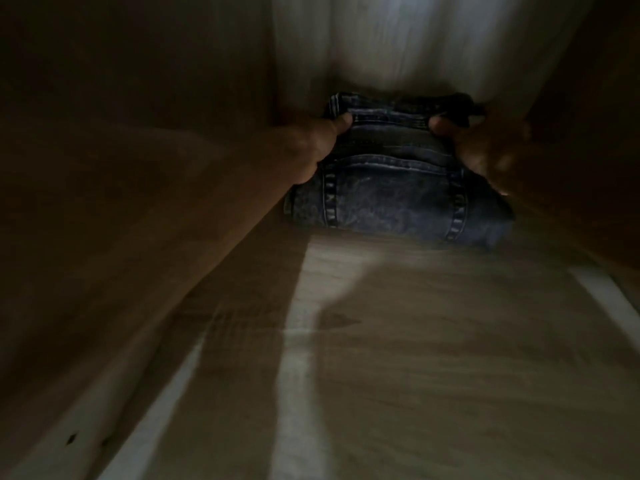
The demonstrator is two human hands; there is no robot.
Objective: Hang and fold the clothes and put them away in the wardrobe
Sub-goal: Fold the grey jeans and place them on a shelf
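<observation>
Nearest to me is the front of the wardrobe shelf [450, 358], a pale wood-grain board crossed by bright streaks of light and broad shadows, with two small dark marks near its front left corner. My left forearm [180, 216] reaches in along the left edge of the shelf and fills much of that side of the view. The whole picture is dim and smeared.

Further in, towards the back edge of the shelf and roughly midway between its sides, lie the folded jeans [391, 202], resting on the board. They are dark blue, faded denim, folded into a thick block, with lighter stitched seams and belt loops showing on the near face and the waistband layers stacked on top.

My left hand [311, 147] grips the left end of the jeans, thumb [341, 123] pressed onto the top fold; the other fingers are hidden. My right hand [485, 150] holds the right end the same way, thumb [438, 126] on top, though it is dark and blurred and its fingers cannot be made out.

The shadowed left wall [138, 64] and right wall [595, 116] close in on both sides. Behind the jeans rises the pale back panel [398, 39].
</observation>
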